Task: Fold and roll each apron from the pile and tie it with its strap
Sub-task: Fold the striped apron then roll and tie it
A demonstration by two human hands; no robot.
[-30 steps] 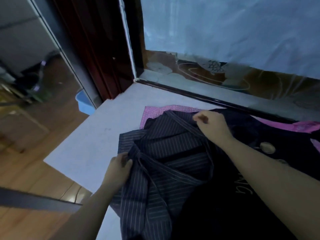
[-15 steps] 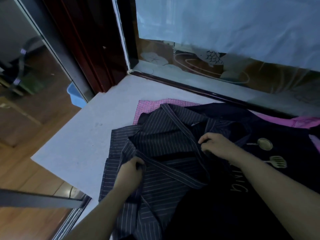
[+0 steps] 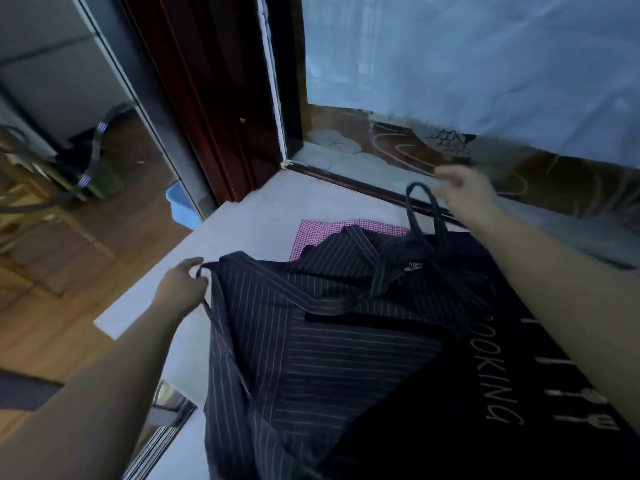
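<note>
Pinstriped dark fabric is the main thing: the striped apron (image 3: 311, 341) lies spread and rumpled on the pale grey table (image 3: 242, 237), taking up the middle and running off toward 6 o'clock. The left hand (image 3: 183, 289) is at the apron's 9 o'clock corner, with its fingers curled in and pinching the thin waist strap (image 3: 207, 306), which trails from the hand down along the apron's edge toward 6.

Up at 1 o'clock the right hand (image 3: 464, 192) is raised above the table near the window sill. The neck loop (image 3: 420, 209) stands up off the apron right to its fingertips, but the hand is motion-blurred, so honestly I can't tell if it's actually gripping the loop or not.

A black apron (image 3: 519, 393) with "COOKING" printed on it lies on the 3 o'clock side, overlapping the striped one. A pink checked cloth (image 3: 311, 233) peeks out from under the pile at 12 o'clock. Off the table at 10 o'clock, a blue tub (image 3: 180, 206) sits on the wooden floor.
</note>
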